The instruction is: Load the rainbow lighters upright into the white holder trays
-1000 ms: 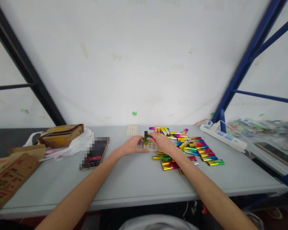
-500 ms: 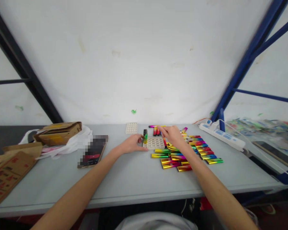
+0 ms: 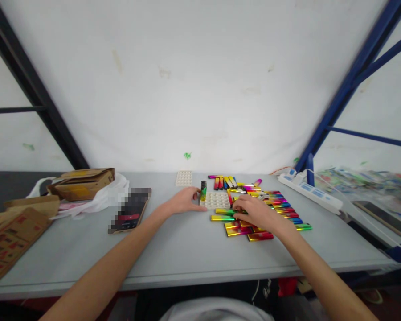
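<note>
A white tray with rows of small holes [image 3: 215, 201] lies on the table. A few lighters with black tops and green-yellow bodies [image 3: 203, 191] stand upright at its left end. Around that end rests my left hand [image 3: 183, 201], its thumb stretched along the tray's front corner and its fingers beside the upright lighters. My right hand [image 3: 254, 210] is over a pile of shiny rainbow-coloured lighters [image 3: 235, 229], right of the tray. Its fingers are bent and apart at the pile's left side, and no lighter is lifted.
Another white holed tray [image 3: 184, 178] lies near the wall. More lighters [image 3: 229, 183] are behind the pile. A phone [image 3: 133, 209], cardboard boxes [image 3: 83, 183] and a white plastic bag [image 3: 118, 185] are on the left. A power strip [image 3: 310, 191] lies at the right, before a blue frame [image 3: 334, 107].
My right hand has come back toward me and down, from the lighters behind the tray to the pile at its right. My left hand has stayed at the tray's left end.
</note>
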Demonstrator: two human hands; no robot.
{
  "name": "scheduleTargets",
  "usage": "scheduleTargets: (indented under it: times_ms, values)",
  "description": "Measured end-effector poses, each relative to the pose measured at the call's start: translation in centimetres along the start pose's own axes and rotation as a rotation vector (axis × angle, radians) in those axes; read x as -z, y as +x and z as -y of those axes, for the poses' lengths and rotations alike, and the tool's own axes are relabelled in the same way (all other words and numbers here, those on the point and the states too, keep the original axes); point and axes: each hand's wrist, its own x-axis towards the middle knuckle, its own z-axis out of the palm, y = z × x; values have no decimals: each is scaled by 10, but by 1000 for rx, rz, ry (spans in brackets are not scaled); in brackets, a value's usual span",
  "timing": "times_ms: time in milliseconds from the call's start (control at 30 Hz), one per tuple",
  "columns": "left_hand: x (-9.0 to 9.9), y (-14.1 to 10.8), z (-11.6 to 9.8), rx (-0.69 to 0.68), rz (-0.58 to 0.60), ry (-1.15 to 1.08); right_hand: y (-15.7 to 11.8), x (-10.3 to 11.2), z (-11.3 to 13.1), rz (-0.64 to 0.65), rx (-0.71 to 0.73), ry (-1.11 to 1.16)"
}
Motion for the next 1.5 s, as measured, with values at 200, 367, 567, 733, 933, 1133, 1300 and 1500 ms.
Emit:
scheduleTargets:
  times_ms: [200,367,567,733,933,1133,1300,1500]
  values:
    - [-2,1,2,-6,15,22,9,1,0,-82,20,134]
    - [0,1,0,6,18,26,20,8,-9,-149,-88,454]
    - [0,0,-1,3,28,17,53,12,-11,-368,-86,1012]
    - [1,0,0,2,34,26,85,16,5,-453,-75,1440]
    - [1,0,0,3,26,24,96,-2,21,-438,-149,1525]
    - [-2,1,4,-6,15,21,91,-20,27,-277,-202,1521]
    - [-3,1,5,-14,2,11,98,-30,36,-269,-322,1495]
    - [-2,1,3,-8,15,30,100,-33,46,-360,-489,1353]
